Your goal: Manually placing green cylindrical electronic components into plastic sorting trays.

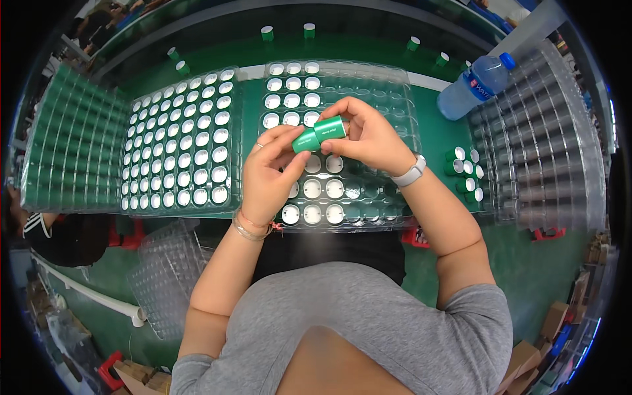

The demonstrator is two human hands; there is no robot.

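Over the middle clear plastic tray (385, 85), my left hand (271, 161) pinches a small green cylinder (305, 141) between thumb and fingers. My right hand (375, 135) is closed around another green cylinder (331, 129). The two cylinders meet at a slight angle; whether they are joined I cannot tell. Beneath my hands the tray carries several green cylinders with white round ends (311, 189) in its left columns. Its right columns show bare pockets. My fingers hide part of the tray's middle rows.
To the left lies a tray (234, 141) filled with white-ended cylinders. Stacked clear trays stand at the far left (72, 141) and far right (540, 138). A blue-capped water bottle (471, 89) and a cluster of green cylinders (459, 168) are at the right. Several cylinders stand on the green belt (349, 46) behind.
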